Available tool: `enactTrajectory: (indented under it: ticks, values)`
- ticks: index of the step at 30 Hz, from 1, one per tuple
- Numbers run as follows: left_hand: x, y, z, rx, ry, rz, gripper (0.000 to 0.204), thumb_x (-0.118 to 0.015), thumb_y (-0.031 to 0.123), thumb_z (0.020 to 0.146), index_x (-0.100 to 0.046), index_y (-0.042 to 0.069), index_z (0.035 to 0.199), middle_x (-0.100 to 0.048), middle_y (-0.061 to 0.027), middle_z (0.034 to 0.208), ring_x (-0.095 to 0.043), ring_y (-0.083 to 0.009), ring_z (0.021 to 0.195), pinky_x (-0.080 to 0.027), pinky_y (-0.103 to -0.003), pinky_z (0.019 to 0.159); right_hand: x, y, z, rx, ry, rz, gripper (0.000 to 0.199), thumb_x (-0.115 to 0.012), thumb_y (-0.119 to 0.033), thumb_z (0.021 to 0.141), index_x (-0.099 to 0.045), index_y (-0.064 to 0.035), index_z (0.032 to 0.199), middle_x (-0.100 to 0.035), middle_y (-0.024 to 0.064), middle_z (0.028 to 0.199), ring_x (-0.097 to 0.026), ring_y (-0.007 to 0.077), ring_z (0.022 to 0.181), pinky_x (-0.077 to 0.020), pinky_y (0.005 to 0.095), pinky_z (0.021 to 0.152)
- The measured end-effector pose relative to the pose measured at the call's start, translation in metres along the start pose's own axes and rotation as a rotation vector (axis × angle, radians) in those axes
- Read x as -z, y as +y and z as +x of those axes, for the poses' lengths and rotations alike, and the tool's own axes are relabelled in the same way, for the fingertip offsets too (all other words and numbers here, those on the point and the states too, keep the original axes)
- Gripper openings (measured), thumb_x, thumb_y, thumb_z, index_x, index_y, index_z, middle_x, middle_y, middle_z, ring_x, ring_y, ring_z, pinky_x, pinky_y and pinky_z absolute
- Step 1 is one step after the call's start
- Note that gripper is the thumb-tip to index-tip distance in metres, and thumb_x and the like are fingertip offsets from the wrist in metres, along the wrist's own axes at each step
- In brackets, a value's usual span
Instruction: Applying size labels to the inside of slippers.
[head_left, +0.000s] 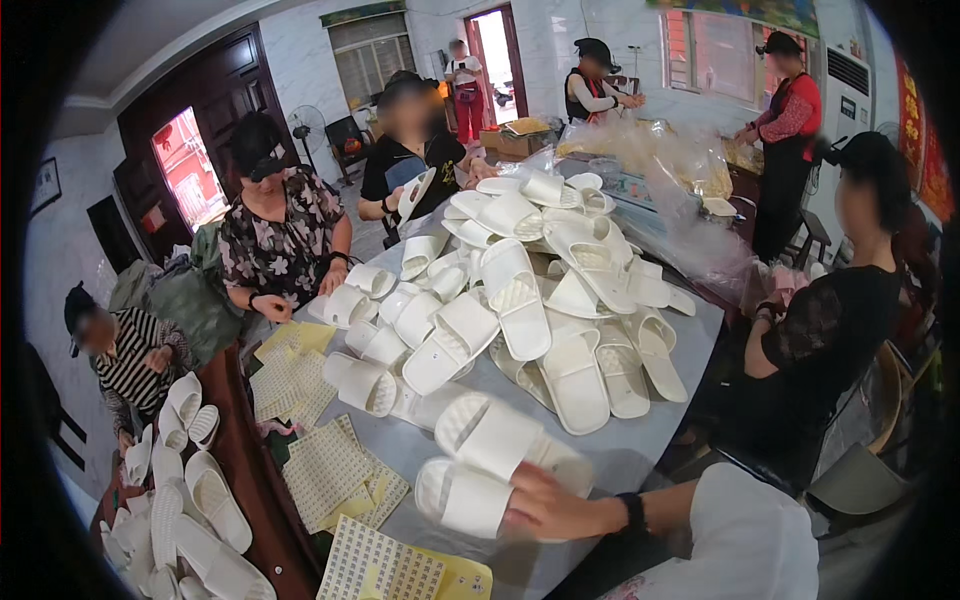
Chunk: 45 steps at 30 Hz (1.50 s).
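Grey table is carrying a large heap of white slippers in a tiled room, with several people standing or sitting around it.

One hand of the wearer is showing: the right hand, coming in from the lower right with a dark band at the wrist. Its grip is lying flat and spread, fingers extended, resting on the near slipper without closing around it. That slipper is lying just left of the grip, strap up, at the table's near edge. A second slipper is lying just above the grip, touching the first. The left hand is not appearing in view, so its grip cannot be assessed.

Left of the grip, well apart, yellow sheets of small white stickers are lying in loose stacks along the table's left side; one more sheet is sitting below-left of the grip at the frame's lower edge. Farther left, off the table, more slippers are piling up low beside a seated person in a striped top.

Across the heap, a person in a floral top is leaning at the far-left edge. To the right of the grip, a person in black is sitting close to the table. Clear plastic bags are lying beyond the heap.
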<state>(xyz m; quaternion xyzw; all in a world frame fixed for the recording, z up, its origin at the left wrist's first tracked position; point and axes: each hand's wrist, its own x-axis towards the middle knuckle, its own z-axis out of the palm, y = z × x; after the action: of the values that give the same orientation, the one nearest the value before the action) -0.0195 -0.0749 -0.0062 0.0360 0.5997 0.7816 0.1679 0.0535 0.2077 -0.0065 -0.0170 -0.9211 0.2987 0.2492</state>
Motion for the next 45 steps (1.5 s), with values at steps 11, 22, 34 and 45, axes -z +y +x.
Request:
enactTrajectory:
  ticks: [11,22,34,45]
  values:
    - [-0.118,-0.015,0.017,-0.022,-0.212,0.104,0.032,-0.040,0.014,0.092,-0.043,-0.002,0.119,-0.055,-0.0158,0.105,-0.055,-0.0227,0.093,-0.044,-0.033,0.080,0.224,0.149,0.174,-0.170,0.424,-0.618,0.029,-0.057,-0.028,0.078,-0.057,-0.0002,0.086,-0.050,0.0166,0.093,-0.047,0.0326,0.096,-0.0341,0.0450,0.085]
    - [-0.068,-0.017,0.011,-0.044,0.179,0.200,0.029,-0.044,0.011,0.089,-0.046,-0.001,0.116,-0.059,-0.0147,0.097,-0.058,-0.0215,0.088,-0.046,-0.033,0.077,0.270,0.277,0.182,-0.119,0.004,-0.668,0.025,-0.052,-0.012,0.078,-0.059,-0.0011,0.099,-0.061,0.0178,0.098,-0.056,0.0341,0.092,-0.0420,0.0403,0.085]
    - [0.001,-0.034,-0.004,-0.006,0.353,0.290,0.027,-0.046,0.012,0.090,-0.048,0.000,0.114,-0.062,-0.0117,0.096,-0.057,-0.0131,0.085,-0.045,-0.028,0.074,0.111,-0.089,0.200,0.331,-0.511,-0.152,0.031,-0.059,-0.016,0.080,-0.054,-0.0025,0.108,-0.047,0.0211,0.120,-0.046,0.0351,0.110,-0.0365,0.0377,0.093]
    - [0.000,-0.062,-0.008,-0.094,0.349,0.073,0.028,-0.047,0.015,0.091,-0.048,-0.002,0.113,-0.060,-0.0100,0.099,-0.054,-0.0126,0.089,-0.043,-0.026,0.077,-0.188,-0.262,0.279,0.886,-0.472,0.070,0.049,-0.053,-0.032,0.083,-0.045,-0.0007,0.120,-0.041,0.0198,0.127,-0.039,0.0336,0.117,-0.0284,0.0418,0.099]
